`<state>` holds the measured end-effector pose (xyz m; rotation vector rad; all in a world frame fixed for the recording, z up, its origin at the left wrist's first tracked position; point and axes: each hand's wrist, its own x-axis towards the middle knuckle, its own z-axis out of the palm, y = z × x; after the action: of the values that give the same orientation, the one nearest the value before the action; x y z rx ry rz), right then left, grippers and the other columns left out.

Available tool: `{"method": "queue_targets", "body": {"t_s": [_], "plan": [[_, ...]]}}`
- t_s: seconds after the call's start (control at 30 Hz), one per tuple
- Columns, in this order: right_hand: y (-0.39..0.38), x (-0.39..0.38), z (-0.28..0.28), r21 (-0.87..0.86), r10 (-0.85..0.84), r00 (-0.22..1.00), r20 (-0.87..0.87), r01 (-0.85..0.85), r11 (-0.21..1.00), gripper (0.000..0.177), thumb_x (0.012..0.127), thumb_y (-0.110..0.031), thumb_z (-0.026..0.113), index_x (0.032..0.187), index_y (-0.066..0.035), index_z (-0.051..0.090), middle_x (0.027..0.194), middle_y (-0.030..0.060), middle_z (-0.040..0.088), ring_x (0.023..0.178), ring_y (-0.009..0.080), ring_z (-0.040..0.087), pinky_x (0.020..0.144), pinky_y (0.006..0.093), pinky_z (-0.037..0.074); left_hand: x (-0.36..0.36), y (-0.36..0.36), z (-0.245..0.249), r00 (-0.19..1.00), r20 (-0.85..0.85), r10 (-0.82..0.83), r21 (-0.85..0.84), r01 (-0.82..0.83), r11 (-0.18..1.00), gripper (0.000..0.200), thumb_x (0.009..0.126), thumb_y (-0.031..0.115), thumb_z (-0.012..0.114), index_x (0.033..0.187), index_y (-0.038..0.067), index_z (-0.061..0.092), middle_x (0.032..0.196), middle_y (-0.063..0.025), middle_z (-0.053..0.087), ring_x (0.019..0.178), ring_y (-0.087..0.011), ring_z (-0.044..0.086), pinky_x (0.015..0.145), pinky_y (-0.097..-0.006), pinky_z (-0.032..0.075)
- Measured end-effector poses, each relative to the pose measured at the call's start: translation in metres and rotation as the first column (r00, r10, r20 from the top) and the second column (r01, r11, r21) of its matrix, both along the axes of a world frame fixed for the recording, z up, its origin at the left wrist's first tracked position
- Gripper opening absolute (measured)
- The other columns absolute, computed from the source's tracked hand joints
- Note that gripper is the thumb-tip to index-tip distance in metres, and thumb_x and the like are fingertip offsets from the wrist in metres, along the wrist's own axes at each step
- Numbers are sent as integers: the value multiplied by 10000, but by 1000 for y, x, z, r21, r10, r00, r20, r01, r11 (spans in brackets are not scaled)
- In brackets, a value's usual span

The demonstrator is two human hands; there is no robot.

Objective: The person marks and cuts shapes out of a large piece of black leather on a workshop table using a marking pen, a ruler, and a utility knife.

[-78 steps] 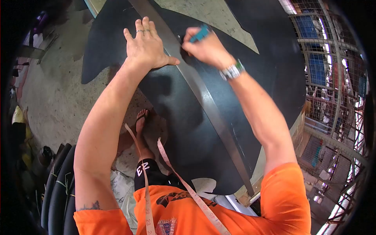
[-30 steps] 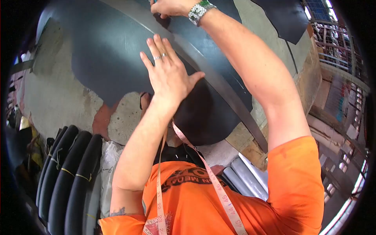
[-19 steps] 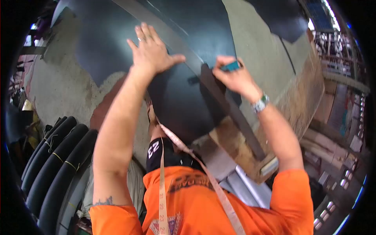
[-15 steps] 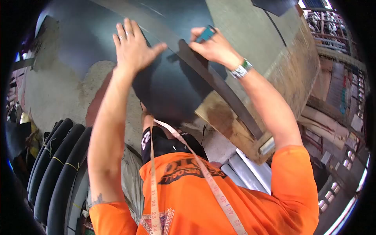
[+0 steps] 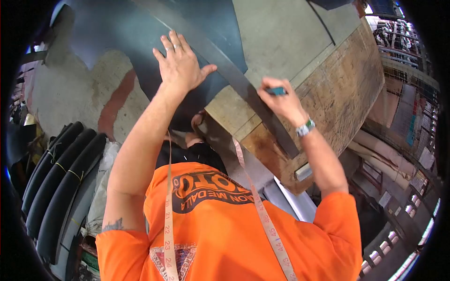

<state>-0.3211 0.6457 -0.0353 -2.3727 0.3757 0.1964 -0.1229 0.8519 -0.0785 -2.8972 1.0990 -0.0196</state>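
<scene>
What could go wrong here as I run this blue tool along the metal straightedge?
The thumb of the left hand lies close to the metal straightedge; if the blue tool in the right hand slips, it could catch it. Little seems to pin the straightedge, so it may shift. The black sheet overhangs the table edge and could sag or slide.

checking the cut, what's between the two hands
Head view: a grey metal straightedge runs between the left hand, flat on the black sheet, and the right hand holding a teal tool.
</scene>
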Motion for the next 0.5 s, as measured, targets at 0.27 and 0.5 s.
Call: {"method": "queue_targets", "body": {"t_s": [0.27, 0.5], "plan": [[-67, -14, -13, -364, -319, 945, 68, 321, 874, 172, 882, -166, 661, 1024, -78, 620, 897, 197, 698, 901, 428, 657, 746, 504, 521, 0, -10, 30, 991, -129, -40, 252, 72, 965, 1296, 751, 860, 554, 1481, -185, 320, 1559, -394, 269, 1429, -545, 298, 1155, -555, 328], [-49, 72, -21, -488, -243, 960, 139, 280, 827, 627, 896, -392, 699, 1331, 37, 560, 1346, 265, 585, 1269, 430, 521, 1053, 528, 419, 29, 1, 43, 953, -205, -221, 296, 276, 914, 1293, 639, 908, 615, 1365, -157, 522, 1484, -388, 375, 1340, -531, 403, 1034, -518, 466]]}}
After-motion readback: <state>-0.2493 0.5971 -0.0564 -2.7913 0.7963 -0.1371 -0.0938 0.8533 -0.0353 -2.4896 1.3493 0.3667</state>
